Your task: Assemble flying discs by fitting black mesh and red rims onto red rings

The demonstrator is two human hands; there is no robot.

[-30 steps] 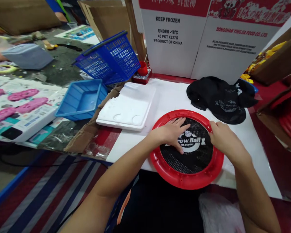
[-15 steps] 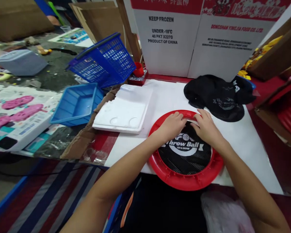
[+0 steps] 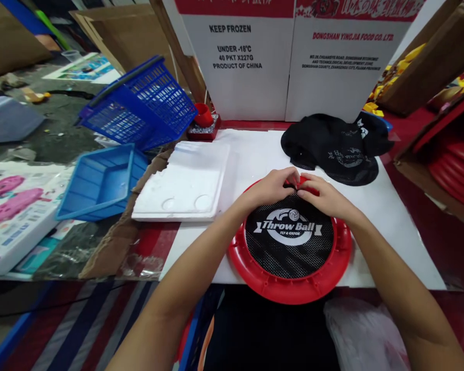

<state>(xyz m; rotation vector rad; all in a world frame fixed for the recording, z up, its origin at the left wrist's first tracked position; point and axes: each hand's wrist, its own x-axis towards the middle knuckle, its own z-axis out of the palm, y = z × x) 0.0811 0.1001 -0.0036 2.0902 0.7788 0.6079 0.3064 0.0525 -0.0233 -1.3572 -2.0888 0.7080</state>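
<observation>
A red plastic ring (image 3: 251,278) lies on the white tabletop sheet in front of me. Inside it is a round black mesh (image 3: 290,260) printed "Throw Ball" in white. At the ring's far side, my left hand (image 3: 274,186) is closed, its thumb and fingers pinching the mesh edge. My right hand (image 3: 325,198) pinches the same edge just to the right, fingertips almost touching the left ones. The exact grip is partly hidden by the fingers. Behind the ring, to the right, lies a pile of black mesh pieces (image 3: 328,147).
A white foam slab (image 3: 189,178) lies left of the ring, beside a light blue tray (image 3: 96,180) and a blue basket (image 3: 139,105). A small red cup (image 3: 203,115) stands near the large white carton (image 3: 251,87). More red rings (image 3: 456,165) are stacked in a box at right.
My hands have come together at the ring's far side, and their fingertips now pinch the mesh edge. The mesh lies flatter, its print fully visible. The view has shifted to the right.
</observation>
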